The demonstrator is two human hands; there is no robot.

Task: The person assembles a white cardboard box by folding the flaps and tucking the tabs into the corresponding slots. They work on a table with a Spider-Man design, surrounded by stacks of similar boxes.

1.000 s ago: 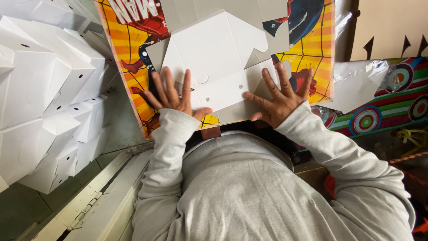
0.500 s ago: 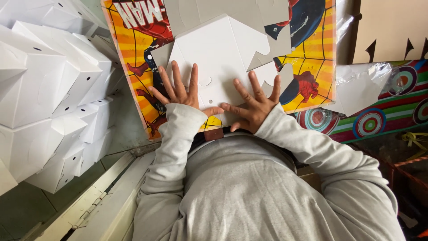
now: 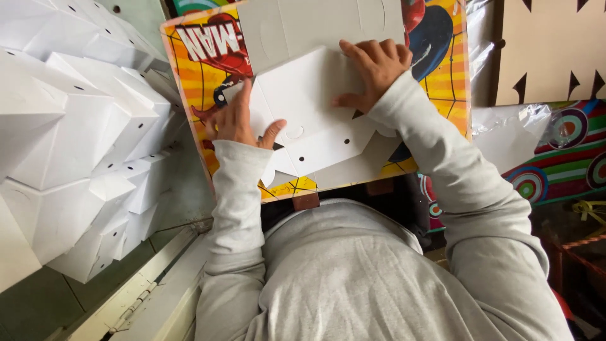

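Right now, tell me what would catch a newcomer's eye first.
The bright yellow and red comic board at top centre stands out, with a white folded card lying on it. The left hand and right hand press flat on that card. A stack of white folded boxes fills the left side.
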